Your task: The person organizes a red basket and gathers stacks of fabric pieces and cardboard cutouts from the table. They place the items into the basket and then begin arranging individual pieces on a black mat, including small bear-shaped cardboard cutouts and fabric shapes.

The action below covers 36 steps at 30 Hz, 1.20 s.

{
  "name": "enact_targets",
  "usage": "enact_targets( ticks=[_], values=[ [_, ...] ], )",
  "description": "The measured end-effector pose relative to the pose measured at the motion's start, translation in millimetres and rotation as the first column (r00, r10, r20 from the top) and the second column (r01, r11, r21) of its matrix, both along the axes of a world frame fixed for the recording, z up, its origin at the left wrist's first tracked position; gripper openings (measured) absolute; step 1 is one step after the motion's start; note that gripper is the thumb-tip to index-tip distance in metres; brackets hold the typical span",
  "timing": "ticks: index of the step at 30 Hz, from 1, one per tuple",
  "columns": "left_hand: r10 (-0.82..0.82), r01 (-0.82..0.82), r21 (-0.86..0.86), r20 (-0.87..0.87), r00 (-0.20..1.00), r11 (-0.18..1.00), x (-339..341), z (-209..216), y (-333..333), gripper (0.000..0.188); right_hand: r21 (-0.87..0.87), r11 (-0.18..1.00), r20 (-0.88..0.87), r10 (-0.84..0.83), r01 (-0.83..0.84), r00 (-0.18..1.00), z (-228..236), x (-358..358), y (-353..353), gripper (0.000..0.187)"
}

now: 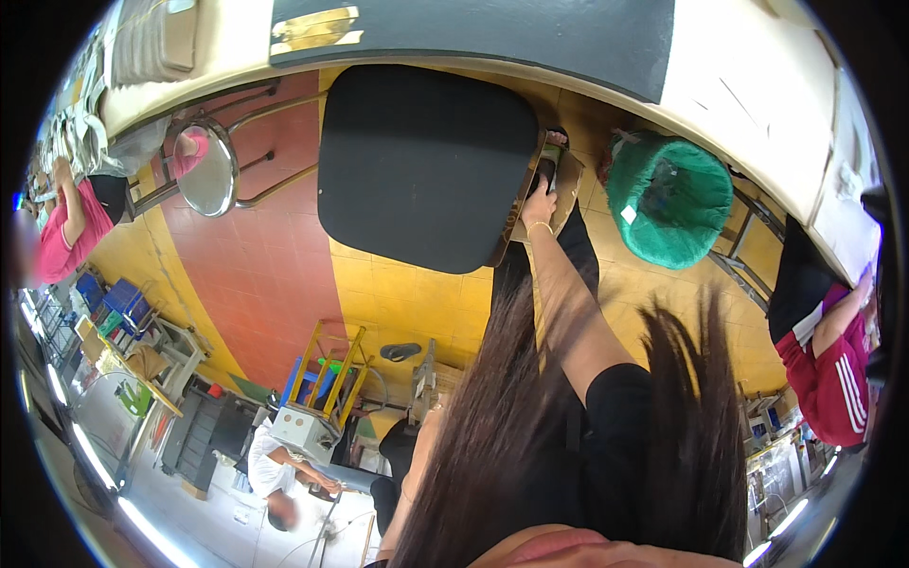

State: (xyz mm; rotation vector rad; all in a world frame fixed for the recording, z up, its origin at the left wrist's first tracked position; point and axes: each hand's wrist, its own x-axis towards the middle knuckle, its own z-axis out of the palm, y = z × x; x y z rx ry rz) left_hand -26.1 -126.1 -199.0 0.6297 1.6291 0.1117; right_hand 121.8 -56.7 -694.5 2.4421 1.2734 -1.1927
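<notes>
My right hand (540, 204) reaches into an open brown cardboard box (568, 187) beside the right edge of a black, round-cornered seat (426, 170). Its fingers are curled on a small dark item in the box, whose kind I cannot make out. Something pale green and a pinkish thing also show at the box's far end. My left forearm (418, 488) hangs low on the left. Long hair covers most of my left hand (436, 417), so its fingers do not show.
A green-lined bin (670, 201) stands right of the box. The worktable (473, 38) with a dark mat runs along the far side. A metal stool (205, 170) is at the left. Co-workers sit at left (80, 232), right (838, 388) and behind (275, 464).
</notes>
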Motion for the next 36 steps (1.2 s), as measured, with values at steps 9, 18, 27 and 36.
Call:
enact_targets(
  ticks=[9,18,27,36],
  values=[
    [0.506,-0.505,-0.029,0.105,0.856,0.862,16,-85,-163,0.041,-0.091,0.948,-0.19,0.284,-0.305,0.94,139,87,-60,0.035],
    [-0.114,0.111,-0.03,-0.158,0.981,0.993,-90,-200,-322,0.03,0.126,0.944,-0.26,0.329,-0.306,0.908,270,109,-29,0.032],
    [-0.156,0.171,0.259,-0.079,0.985,0.95,-174,-226,-98,0.024,0.254,0.966,-0.232,0.016,0.044,0.973,309,150,-56,0.029],
    [-0.09,0.045,0.189,0.234,0.968,0.981,-80,-191,-30,0.02,0.03,0.992,-0.147,-0.118,0.123,0.982,291,210,-137,0.032]
  ],
)
